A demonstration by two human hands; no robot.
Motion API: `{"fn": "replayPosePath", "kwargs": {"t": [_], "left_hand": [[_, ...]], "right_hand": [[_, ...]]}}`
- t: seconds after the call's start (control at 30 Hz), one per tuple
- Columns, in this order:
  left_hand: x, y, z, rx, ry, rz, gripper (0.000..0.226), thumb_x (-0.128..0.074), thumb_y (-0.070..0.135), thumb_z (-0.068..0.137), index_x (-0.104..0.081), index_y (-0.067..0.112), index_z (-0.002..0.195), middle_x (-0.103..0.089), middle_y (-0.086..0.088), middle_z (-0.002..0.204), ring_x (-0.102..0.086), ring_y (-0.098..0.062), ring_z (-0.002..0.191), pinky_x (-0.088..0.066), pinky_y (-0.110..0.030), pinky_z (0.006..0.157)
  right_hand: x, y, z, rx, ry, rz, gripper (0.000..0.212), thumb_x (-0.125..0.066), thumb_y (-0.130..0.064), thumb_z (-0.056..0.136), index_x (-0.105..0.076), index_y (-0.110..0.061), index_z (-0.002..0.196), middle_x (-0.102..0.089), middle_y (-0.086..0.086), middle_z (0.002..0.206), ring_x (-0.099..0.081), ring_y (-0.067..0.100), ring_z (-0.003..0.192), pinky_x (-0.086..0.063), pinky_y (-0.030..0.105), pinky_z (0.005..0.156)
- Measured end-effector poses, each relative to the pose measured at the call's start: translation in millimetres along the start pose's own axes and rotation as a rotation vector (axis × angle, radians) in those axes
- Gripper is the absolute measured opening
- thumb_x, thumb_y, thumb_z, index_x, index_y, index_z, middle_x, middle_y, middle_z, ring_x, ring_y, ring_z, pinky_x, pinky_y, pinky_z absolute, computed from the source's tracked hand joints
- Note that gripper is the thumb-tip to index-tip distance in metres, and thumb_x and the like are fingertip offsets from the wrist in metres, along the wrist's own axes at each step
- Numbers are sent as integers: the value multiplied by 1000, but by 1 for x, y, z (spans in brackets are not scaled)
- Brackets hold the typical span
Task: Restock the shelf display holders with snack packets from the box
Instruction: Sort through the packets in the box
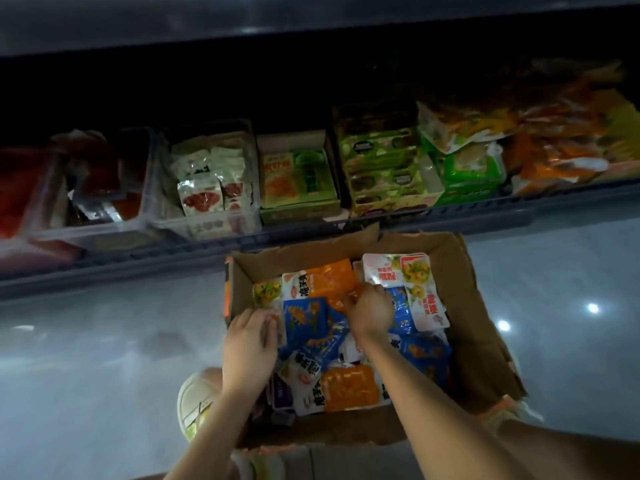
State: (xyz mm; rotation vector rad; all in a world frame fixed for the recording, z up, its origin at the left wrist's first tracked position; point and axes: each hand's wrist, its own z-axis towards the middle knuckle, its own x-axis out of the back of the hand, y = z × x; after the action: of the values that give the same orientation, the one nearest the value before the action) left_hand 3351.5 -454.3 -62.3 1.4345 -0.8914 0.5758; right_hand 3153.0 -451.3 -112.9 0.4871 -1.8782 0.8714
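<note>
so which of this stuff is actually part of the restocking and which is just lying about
Job:
cardboard box
snack packets in it
right hand, gripping an orange packet
left hand, in the box
clear shelf holders

Just there:
shoe
shiny floor

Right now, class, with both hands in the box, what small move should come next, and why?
Probably lift the right hand out of the box: its fingers curl on the orange packet, and the shelf holders sit just beyond the box.
</note>
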Motion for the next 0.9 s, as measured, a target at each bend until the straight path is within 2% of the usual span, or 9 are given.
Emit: {"fn": "replayPosePath", "kwargs": {"t": [0.2,0.33,0.4,0.5,0.57,0.63,0.7,0.8,0.9], "left_hand": [[1,-4,4,5,5,15,13,-60,7,89,-70,8,97,-66,-8,96,-59,-28,88,-41,-29,73],[0,3,0,57,-35,-57,15,-58,9,90,-69,10,100,-63,-4,101,-57,-22,92,-45,-28,74],[1,9,-3,127,-71,-137,17,-57,8,90,-68,12,103,-60,-1,103,-57,-17,92,-43,-19,72],[1,19,-7,310,-145,-287,17,-55,8,92,-65,16,103,-61,3,103,-58,-13,93,-41,-10,69],[1,30,-9,493,-228,-495,12,-56,11,93,-64,11,101,-67,-3,96,-63,-19,92,-51,-21,75],[0,46,-12,635,-312,-700,22,-57,23,94,-63,5,106,-69,-11,93,-66,-24,89,-55,-33,80],[-3,65,-15,687,-390,-783,29,-58,36,92,-59,9,105,-69,-12,96,-68,-24,89,-57,-34,79],[-8,89,-18,774,-427,-996,30,-62,43,86,-51,24,107,-69,-9,101,-69,-24,91,-58,-39,78],[-9,94,-19,834,-174,-1089,35,-69,27,85,-50,26,113,-66,-7,108,-67,-25,95,-56,-47,84]], "right_hand": [[-4,-26,15,-72,131,30,10,-60,-17,84,-65,-8,85,-65,7,89,-60,27,88,-46,33,68],[13,-17,11,56,114,175,14,-53,0,83,-64,-7,80,-62,5,80,-57,22,76,-34,24,50],[27,-3,9,23,98,325,14,-53,2,85,-61,-8,78,-59,0,73,-55,18,68,-31,20,47],[52,14,-1,-113,100,612,10,-64,-8,87,-59,-9,77,-62,1,76,-61,20,76,-48,27,63],[71,21,-13,-383,150,898,14,-68,-9,85,-58,-15,79,-64,3,87,-61,19,86,-52,37,82],[84,30,-29,-650,155,1181,18,-70,-7,82,-56,-16,82,-65,7,100,-62,22,92,-53,38,79],[90,36,-47,-789,75,1330,22,-72,-5,81,-58,-13,97,-64,9,107,-63,22,90,-52,31,65],[86,29,-77,-809,-69,1335,27,-70,-1,81,-59,-15,101,-64,6,107,-63,23,97,-54,35,79],[85,10,-108,-637,-250,1214,28,-67,-2,83,-57,-23,98,-63,1,103,-61,19,95,-51,39,85]]}}
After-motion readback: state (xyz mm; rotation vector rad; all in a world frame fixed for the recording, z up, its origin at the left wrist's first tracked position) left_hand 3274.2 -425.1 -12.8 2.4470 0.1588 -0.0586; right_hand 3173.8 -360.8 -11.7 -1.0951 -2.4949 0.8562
